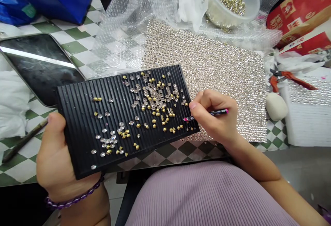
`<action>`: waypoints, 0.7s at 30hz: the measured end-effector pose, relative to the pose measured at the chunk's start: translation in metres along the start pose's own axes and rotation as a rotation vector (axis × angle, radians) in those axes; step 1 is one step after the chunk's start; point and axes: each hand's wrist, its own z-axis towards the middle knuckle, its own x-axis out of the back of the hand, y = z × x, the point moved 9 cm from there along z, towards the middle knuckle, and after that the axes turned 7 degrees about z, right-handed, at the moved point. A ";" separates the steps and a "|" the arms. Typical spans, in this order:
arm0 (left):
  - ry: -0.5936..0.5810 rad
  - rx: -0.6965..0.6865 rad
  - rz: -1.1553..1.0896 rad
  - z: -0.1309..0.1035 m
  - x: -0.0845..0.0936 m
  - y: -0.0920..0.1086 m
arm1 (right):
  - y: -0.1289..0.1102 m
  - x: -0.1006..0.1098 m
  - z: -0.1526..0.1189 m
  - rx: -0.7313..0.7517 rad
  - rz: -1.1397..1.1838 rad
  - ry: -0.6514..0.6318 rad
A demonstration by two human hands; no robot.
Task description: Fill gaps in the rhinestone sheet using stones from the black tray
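Observation:
A black ridged tray (82,122) lies tilted across my left hand (58,153), which grips its left end with the thumb at the edge. Scattered over the ridges are many loose rhinestones (156,96), some showing clear faces and others gold pointed backs. Pinched in my right hand (216,115) is a thin dark pick-up pen (219,112) with a pink tip and a pink end. Its tip is at the tray's right end, near a few stones. Beyond the tray, a sheet covered in rows of sparkling rhinestones (222,67) lies on the table, partly hidden by my right hand.
A clear plastic tub (250,2) of gold-backed stones stands at the back on bubble wrap (119,29). Left are a phone (38,64) and a brush (24,140). Red-handled cutters (294,78), a whitish lump (276,106) and a white block (300,126) lie right.

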 end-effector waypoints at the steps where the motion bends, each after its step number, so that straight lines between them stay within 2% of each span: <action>1: 0.049 -0.043 -0.016 0.001 0.007 0.002 | 0.000 0.000 0.000 -0.001 -0.006 0.001; 4: 0.178 -0.127 -0.055 0.003 0.026 0.002 | 0.001 0.001 0.000 0.005 -0.028 0.011; 6: 0.190 -0.107 -0.047 0.004 0.029 -0.001 | 0.001 0.002 0.000 0.002 -0.042 0.021; 10: 0.109 -0.081 -0.024 0.003 0.015 0.003 | -0.001 0.003 -0.001 0.007 -0.042 0.029; 14: -0.006 0.075 -0.037 0.000 -0.004 -0.004 | -0.003 0.003 -0.001 0.018 -0.020 0.025; 16: 0.006 0.120 -0.035 -0.002 -0.005 -0.007 | -0.003 0.002 -0.001 0.016 -0.008 0.034; 18: 0.033 0.094 -0.031 -0.002 -0.003 -0.004 | -0.003 0.002 -0.001 0.017 0.010 0.048; 21: 0.012 0.069 -0.009 -0.001 -0.003 -0.003 | -0.011 0.008 0.000 0.043 0.019 0.091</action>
